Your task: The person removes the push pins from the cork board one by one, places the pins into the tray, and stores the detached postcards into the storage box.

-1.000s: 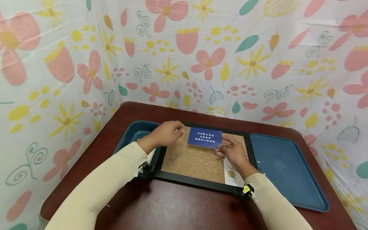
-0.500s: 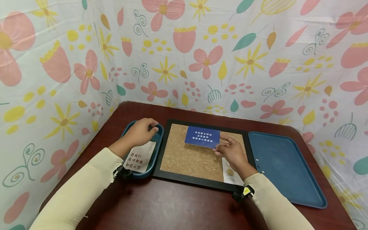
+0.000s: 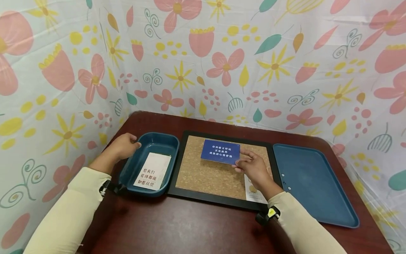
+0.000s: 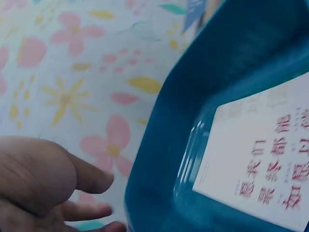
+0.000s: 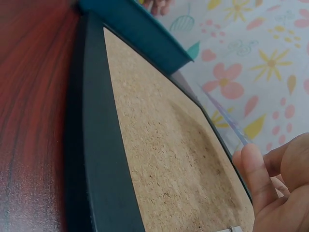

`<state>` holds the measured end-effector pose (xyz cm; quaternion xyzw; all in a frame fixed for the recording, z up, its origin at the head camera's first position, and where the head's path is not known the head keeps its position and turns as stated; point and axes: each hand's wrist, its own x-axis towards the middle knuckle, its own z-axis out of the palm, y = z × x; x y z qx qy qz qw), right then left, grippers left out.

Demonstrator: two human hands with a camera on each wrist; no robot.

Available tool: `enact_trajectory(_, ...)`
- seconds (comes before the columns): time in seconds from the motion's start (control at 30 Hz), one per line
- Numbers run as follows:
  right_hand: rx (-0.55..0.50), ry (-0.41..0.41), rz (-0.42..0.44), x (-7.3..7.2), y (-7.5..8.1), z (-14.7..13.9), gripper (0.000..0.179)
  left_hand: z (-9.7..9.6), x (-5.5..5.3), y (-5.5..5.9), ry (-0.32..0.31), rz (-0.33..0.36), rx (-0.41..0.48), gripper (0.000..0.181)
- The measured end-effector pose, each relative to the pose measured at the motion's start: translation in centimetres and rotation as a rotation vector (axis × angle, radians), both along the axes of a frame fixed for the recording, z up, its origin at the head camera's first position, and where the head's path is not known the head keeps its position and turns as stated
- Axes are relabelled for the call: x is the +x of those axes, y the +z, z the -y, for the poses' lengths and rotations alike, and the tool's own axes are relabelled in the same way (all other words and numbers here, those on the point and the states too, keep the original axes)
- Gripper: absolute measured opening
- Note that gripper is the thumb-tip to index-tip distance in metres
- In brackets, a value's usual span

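Note:
My right hand (image 3: 255, 169) pinches a dark blue card (image 3: 220, 151) by its right edge, above the cork board (image 3: 203, 176) with a black frame. White text runs across the card. Seen edge-on in the right wrist view, the card (image 5: 227, 116) leans up from my thumb and fingers. My left hand (image 3: 124, 146) is at the outer left rim of a deep blue tray (image 3: 153, 138), its fingers loosely bent with nothing in them. The left wrist view has its fingertips close beside the tray wall (image 4: 154, 159). Inside that tray lies a white card (image 3: 153, 171) with red writing.
A shallow blue tray (image 3: 312, 183) stands right of the board, with several small pale pins (image 3: 283, 175) near its left edge. Partly behind my right wrist, a white card (image 3: 252, 192) lies on the board. Flowered fabric (image 3: 228, 63) hangs behind the dark red table (image 3: 190, 225).
My left hand has moved left, from over the cork board across the deep tray to its outer rim, uncovering the white card. My right hand keeps holding the blue card nearly in place.

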<state>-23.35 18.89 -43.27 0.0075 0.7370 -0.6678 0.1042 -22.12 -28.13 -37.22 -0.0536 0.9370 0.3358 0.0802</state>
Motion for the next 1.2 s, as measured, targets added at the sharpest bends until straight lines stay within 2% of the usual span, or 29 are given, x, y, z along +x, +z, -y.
enact_trajectory(0.13, -0.004, -0.003, -0.009, 0.1, -0.1, 0.2, 0.058, 2.2, -0.3, -0.6, -0.003, 0.183, 0.193, 0.055)
enact_trajectory(0.2, -0.007, 0.000, -0.008, 0.1, -0.1, 0.3, 0.058, 3.0, -0.4, -1.1, -0.005, 0.253, 0.278, 0.052)
enact_trajectory(0.37, -0.006, 0.012, -0.006, 0.2, 0.1, 0.8, 0.058, 4.3, -0.5, -2.2, -0.026, 0.343, 0.419, 0.040)
enact_trajectory(0.5, -0.012, 0.019, -0.011, 0.4, 0.2, 1.2, 0.057, 4.9, -0.6, -2.7, -0.027, 0.372, 0.497, 0.037)
enact_trajectory(0.87, -0.034, 0.042, -0.035, 1.3, 1.0, 2.9, 0.058, 5.2, -0.7, -3.3, -0.015, 0.406, 0.608, 0.035)
enact_trajectory(1.2, -0.036, 0.050, -0.024, 1.4, 1.0, 4.0, 0.057, 5.2, -0.7, -3.2, -0.009, 0.396, 0.592, 0.028)
